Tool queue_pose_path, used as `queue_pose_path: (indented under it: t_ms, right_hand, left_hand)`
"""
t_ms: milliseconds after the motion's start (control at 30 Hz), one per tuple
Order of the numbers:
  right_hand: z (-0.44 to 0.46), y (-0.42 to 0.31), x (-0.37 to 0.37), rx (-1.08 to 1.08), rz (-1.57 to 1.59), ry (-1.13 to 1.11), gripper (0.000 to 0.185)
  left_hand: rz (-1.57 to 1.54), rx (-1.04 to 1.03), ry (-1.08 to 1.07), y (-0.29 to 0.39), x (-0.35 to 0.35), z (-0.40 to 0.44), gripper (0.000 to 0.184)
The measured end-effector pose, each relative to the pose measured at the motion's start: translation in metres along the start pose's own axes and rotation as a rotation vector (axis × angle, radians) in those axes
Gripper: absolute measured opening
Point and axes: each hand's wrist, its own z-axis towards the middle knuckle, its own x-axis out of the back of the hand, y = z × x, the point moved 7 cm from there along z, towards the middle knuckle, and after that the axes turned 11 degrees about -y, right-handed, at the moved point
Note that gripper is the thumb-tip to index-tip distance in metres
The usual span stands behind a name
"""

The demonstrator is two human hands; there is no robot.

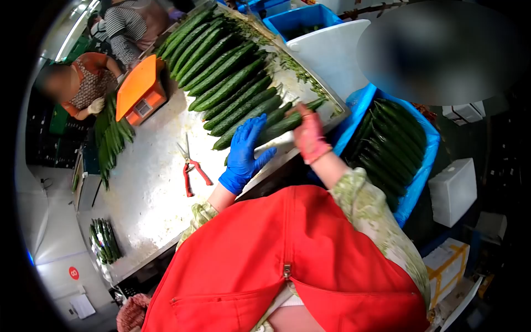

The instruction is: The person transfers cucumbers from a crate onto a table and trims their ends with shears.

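Note:
A long row of green cucumbers (221, 69) lies side by side on the metal table (146, 191). My left hand (245, 155), in a blue glove, rests at the near end of the row with its fingers stretched out and the thumb apart. My right hand (310, 133), in a pink-red glove and slightly blurred, has its fingers wrapped round the right part of a cucumber (280, 127) at the row's near side. Red-handled shears (191, 166) lie with blades parted on the table, left of my left hand.
An orange scale (138, 91) stands on the table's far left, near a co-worker (86, 83) in gloves. A small cucumber bundle (105, 240) lies at the left corner. Right of the table, a blue-lined crate (428, 149) holds more cucumbers. White boxes (453, 191) stand beyond it.

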Motion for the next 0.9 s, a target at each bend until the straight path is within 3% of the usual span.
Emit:
queue_pose_path:
  t_ms: [33,133,233,300,333,367,433,500,667,767,800,833,900]
  right_hand:
    - [0.003,0.037,0.004,-0.106,0.169,-0.01,0.026]
    - [-0.016,0.066,0.011,-0.496,0.245,0.074,0.029]
    - [-0.044,-0.02,0.016,-0.336,0.054,-0.338,0.035]
    - [-0.042,-0.074,0.08,0.0,-0.662,-0.052,0.03]
    - [-0.045,-0.105,0.105,0.101,-0.783,0.036,0.032]
    - [-0.045,-0.127,0.138,0.12,-0.941,0.118,0.041]
    - [-0.041,-0.165,0.188,0.169,-1.778,0.27,0.059]
    - [-0.031,-0.173,0.223,-0.017,-2.114,0.331,0.077]
    - [-0.005,-0.171,0.224,-0.354,-2.219,0.109,0.095]
    - [0.003,-0.165,0.222,-0.33,-2.24,0.047,0.104]
    - [0.005,-0.165,0.225,-0.419,-2.215,0.054,0.108]
    - [0.009,-0.158,0.243,-0.378,-2.241,0.013,0.111]
    - [0.015,-0.166,0.24,-0.514,-2.241,-0.035,0.108]
  left_hand:
    - [0.112,0.043,-0.073,-0.003,-0.015,-0.002,0.074]
    - [0.385,0.174,-0.147,-0.024,-0.055,-0.014,0.07]
    - [0.544,0.155,-0.059,-0.039,-0.08,-0.02,0.069]
    - [0.518,0.191,-0.057,-0.029,-0.072,-0.014,0.061]
    - [0.522,0.212,-0.081,-0.025,-0.07,-0.013,0.058]
    - [0.528,0.234,-0.106,-0.024,-0.07,-0.012,0.055]
    - [0.575,0.223,-0.075,-0.023,-0.076,-0.014,0.047]
    - [0.568,0.223,-0.05,-0.032,-0.09,-0.018,0.047]
    - [0.489,0.239,-0.054,-0.022,-0.086,-0.018,0.045]
    - [0.33,0.146,-0.077,-0.007,-0.068,-0.013,0.043]
    - [0.39,0.11,0.051,-0.007,-0.065,-0.016,0.043]
    - [0.33,0.17,0.0,-0.007,-0.064,-0.02,0.047]
    - [0.38,0.166,0.016,-0.023,-0.082,-0.03,0.053]
